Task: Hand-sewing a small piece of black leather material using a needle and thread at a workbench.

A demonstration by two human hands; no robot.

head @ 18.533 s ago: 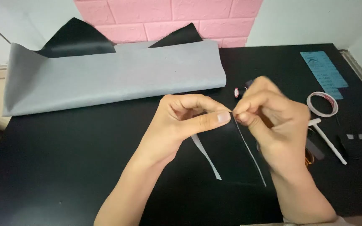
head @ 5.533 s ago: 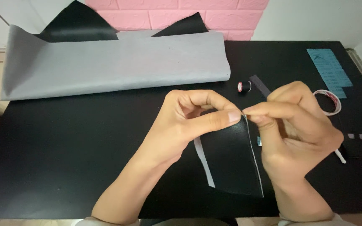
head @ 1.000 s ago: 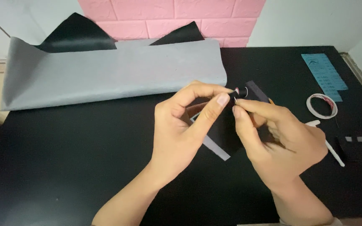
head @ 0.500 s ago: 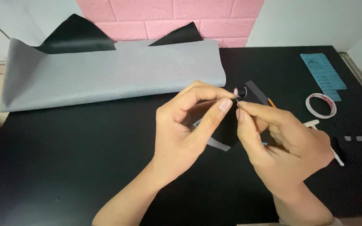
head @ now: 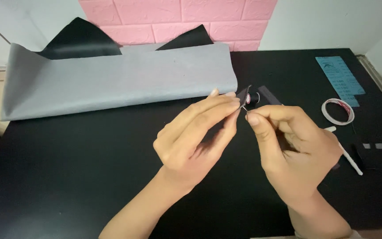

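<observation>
Nearest the camera, above the black surface, both hands are raised and meet fingertip to fingertip. The left hand pinches the top edge of a small dark piece of material between thumb and straightened fingers, holding it upright. The right hand is closed tight, thumb and forefinger pressed together on something very fine, seemingly a needle, set right against the edge of that dark piece; it is too thin to make out fully.

Judging from this, the stitching looks to be under way rather than finished: the piece is held up in the air, not laid down, and the needle sits at its edge. How much of the seam is sewn cannot be told, as the hands hide most of the piece.

Just behind the fingertips lies a small black thread spool. To the right rest a white pen-like tool, a ring of tape and a blue card. Farther back lies a folded grey sheet with black pieces behind it, before a pink brick wall.
</observation>
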